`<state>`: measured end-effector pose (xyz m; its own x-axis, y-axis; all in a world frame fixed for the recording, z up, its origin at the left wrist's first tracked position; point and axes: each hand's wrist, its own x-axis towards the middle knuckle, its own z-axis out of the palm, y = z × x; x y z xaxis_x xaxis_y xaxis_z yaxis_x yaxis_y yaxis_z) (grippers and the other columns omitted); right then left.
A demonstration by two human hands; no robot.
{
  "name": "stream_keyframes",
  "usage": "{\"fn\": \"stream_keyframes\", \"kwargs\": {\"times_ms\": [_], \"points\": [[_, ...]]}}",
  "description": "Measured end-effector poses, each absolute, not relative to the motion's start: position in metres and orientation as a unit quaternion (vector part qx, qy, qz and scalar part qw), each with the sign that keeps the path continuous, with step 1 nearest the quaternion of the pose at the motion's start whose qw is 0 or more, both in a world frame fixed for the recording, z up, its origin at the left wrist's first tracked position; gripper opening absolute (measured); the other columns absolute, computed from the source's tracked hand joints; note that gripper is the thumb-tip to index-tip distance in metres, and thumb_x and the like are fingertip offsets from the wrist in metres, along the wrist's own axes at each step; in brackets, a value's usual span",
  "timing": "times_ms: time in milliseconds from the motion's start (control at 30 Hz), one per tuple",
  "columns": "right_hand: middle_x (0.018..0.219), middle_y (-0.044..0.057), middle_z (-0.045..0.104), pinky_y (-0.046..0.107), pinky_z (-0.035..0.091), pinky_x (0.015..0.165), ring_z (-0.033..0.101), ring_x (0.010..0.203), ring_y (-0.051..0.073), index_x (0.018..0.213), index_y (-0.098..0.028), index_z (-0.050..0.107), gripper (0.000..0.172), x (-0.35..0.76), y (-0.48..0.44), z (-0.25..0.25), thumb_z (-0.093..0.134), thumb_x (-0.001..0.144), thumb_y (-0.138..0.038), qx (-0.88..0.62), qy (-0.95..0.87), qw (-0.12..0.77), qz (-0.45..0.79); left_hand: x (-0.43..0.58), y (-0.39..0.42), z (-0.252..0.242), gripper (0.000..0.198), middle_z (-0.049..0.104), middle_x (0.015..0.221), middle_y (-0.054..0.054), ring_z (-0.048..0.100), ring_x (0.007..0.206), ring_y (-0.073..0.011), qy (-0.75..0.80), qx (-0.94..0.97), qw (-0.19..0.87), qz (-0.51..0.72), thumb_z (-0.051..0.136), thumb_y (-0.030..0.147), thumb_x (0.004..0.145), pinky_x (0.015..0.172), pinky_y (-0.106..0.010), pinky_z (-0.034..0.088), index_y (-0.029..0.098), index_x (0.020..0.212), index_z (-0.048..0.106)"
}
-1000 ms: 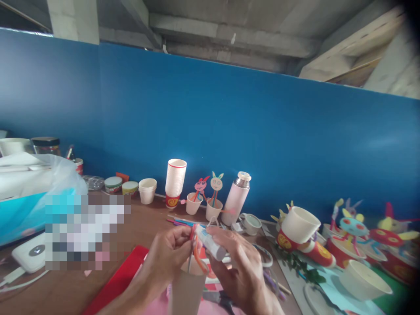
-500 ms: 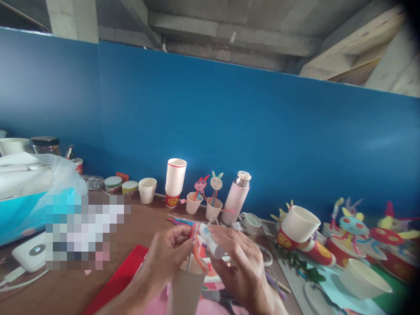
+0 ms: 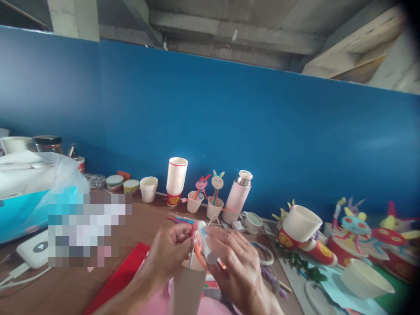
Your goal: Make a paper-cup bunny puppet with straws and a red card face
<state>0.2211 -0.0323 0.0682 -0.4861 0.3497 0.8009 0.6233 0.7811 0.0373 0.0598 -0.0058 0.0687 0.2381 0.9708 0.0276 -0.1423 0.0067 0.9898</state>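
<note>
My left hand (image 3: pixel 169 256) pinches a thin red and orange strip (image 3: pixel 193 238) at the rim of a plain paper cup (image 3: pixel 187 286) that stands low in the middle. My right hand (image 3: pixel 236 267) grips a small white glue tube (image 3: pixel 206 245), its tip pointing up-left against the strip beside my left fingers. Both hands meet just above the cup's mouth. The cup's lower part is cut off by the frame edge.
A brown table (image 3: pixel 147 214) runs along a blue wall. On it: a stack of paper cups (image 3: pixel 175 180), two cups with bunny sticks (image 3: pixel 210 197), a pink flask (image 3: pixel 238 197), small tubs, a red sheet (image 3: pixel 121 278), a power bank (image 3: pixel 33 253), several decorated cups at right (image 3: pixel 348 238).
My right hand has turned the glue tube more upright and brought its tip closer to the strip. The view shifted slightly.
</note>
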Motion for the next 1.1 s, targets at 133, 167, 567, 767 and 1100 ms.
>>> {"fn": "stream_keyframes", "kwargs": {"times_ms": [133, 167, 567, 767, 1100], "points": [[0.103, 0.010, 0.063, 0.033, 0.047, 0.071, 0.059, 0.085, 0.019, 0.105, -0.018, 0.050, 0.031, 0.218, -0.034, 0.070, 0.053, 0.075, -0.011, -0.279, -0.857, 0.403, -0.158, 0.056, 0.000, 0.064, 0.020, 0.065, 0.054, 0.000, 0.054, 0.050, -0.0098, 0.382, 0.545, 0.584, 0.464, 0.063, 0.024, 0.067, 0.046, -0.016, 0.035, 0.012, 0.081, 0.069], [0.101, 0.009, 0.063, 0.033, 0.048, 0.070, 0.059, 0.085, 0.019, 0.104, -0.018, 0.050, 0.030, 0.217, -0.034, 0.071, 0.053, 0.075, -0.010, -0.278, -0.856, 0.408, -0.156, 0.056, 0.000, 0.063, 0.020, 0.066, 0.056, 0.000, 0.054, 0.051, -0.0101, 0.378, 0.545, 0.587, 0.464, 0.064, 0.024, 0.067, 0.047, -0.016, 0.035, 0.012, 0.082, 0.069], [0.100, 0.009, 0.063, 0.033, 0.048, 0.075, 0.059, 0.089, 0.019, 0.107, -0.018, 0.050, 0.036, 0.217, -0.032, 0.069, 0.052, 0.073, -0.005, -0.296, -0.831, 0.453, -0.128, 0.060, 0.002, 0.053, 0.022, 0.068, 0.060, 0.000, 0.056, 0.050, -0.0103, 0.369, 0.536, 0.605, 0.458, 0.063, 0.026, 0.067, 0.045, -0.016, 0.037, 0.013, 0.083, 0.069], [0.097, 0.008, 0.065, 0.031, 0.050, 0.072, 0.061, 0.085, 0.018, 0.105, -0.019, 0.051, 0.031, 0.215, -0.032, 0.069, 0.051, 0.075, -0.008, -0.300, -0.833, 0.443, -0.143, 0.059, 0.002, 0.052, 0.021, 0.068, 0.060, 0.000, 0.055, 0.049, -0.0094, 0.365, 0.551, 0.596, 0.456, 0.063, 0.023, 0.068, 0.046, -0.016, 0.037, 0.014, 0.086, 0.069], [0.098, 0.008, 0.065, 0.030, 0.049, 0.077, 0.061, 0.090, 0.018, 0.107, -0.017, 0.051, 0.030, 0.220, -0.032, 0.071, 0.055, 0.078, -0.013, -0.322, -0.820, 0.451, -0.143, 0.059, -0.006, 0.068, 0.023, 0.069, 0.059, -0.003, 0.059, 0.052, -0.0130, 0.380, 0.523, 0.611, 0.456, 0.065, 0.023, 0.064, 0.049, -0.019, 0.041, 0.011, 0.083, 0.070]]}}
